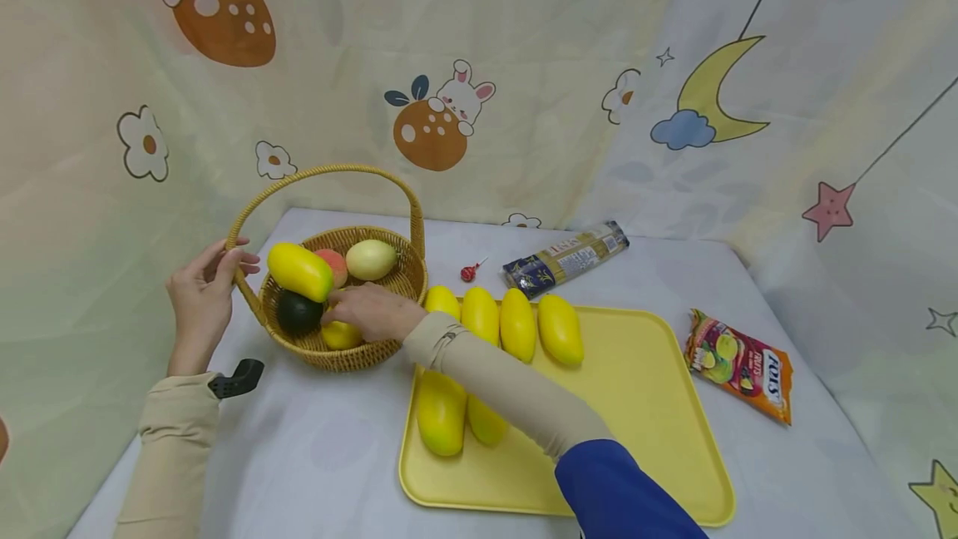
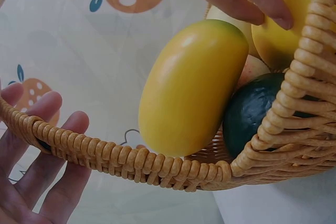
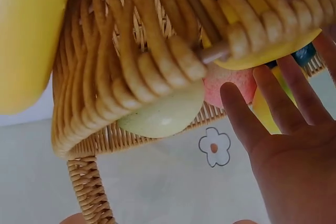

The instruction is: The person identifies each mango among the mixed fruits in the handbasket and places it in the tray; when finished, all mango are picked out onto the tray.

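On the left, a wicker basket (image 1: 337, 363) holds several fruits. My left hand (image 1: 200, 298) grips its arched handle (image 1: 238, 273) at the left side, thumb in front and fingers behind. My right hand (image 1: 377, 312) reaches over the front rim into the basket. Its fingertips touch a yellow fruit (image 2: 278, 40), and its fingers look straight in the right wrist view. A mango (image 1: 299, 270) with a green end leans up against the handle side, over a dark green fruit (image 1: 298, 313). Behind lie a pinkish-red fruit (image 1: 333, 266) and a pale green one (image 1: 371, 259).
A yellow tray (image 1: 636, 406) beside the basket bears several mangoes (image 1: 560, 331), partly hidden under my right forearm. Behind it lie a red lollipop (image 1: 468, 274) and a long clear-and-blue packet (image 1: 566, 259). An orange candy bag (image 1: 739, 366) lies at the right.
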`<state>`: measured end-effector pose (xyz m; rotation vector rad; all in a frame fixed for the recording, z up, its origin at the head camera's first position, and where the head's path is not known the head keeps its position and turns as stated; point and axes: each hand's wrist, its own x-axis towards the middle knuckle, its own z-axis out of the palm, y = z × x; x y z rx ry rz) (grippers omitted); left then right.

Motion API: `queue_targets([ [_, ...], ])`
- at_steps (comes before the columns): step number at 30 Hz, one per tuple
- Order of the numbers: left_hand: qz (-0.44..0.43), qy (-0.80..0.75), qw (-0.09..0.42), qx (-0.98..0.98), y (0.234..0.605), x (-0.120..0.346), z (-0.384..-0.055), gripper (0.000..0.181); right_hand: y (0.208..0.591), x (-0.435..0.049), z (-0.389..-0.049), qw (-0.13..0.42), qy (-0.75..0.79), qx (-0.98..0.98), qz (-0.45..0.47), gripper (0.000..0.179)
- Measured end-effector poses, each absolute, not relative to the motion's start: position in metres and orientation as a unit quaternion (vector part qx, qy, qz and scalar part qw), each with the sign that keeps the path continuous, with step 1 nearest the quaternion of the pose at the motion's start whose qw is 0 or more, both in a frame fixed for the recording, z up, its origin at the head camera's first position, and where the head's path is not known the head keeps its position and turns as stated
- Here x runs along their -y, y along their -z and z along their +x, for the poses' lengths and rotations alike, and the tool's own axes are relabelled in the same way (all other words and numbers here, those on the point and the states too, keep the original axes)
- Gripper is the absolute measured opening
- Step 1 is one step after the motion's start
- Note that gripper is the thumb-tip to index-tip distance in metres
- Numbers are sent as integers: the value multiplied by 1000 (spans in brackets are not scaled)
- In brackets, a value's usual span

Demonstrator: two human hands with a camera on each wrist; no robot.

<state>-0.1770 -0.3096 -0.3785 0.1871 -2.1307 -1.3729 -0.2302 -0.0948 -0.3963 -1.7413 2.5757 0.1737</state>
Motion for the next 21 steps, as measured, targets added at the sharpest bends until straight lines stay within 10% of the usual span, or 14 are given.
queue_targets([
  [21,79,510,289,806,378,310,-176,34,406,104,-231,-14,-128,-846,-518,42],
])
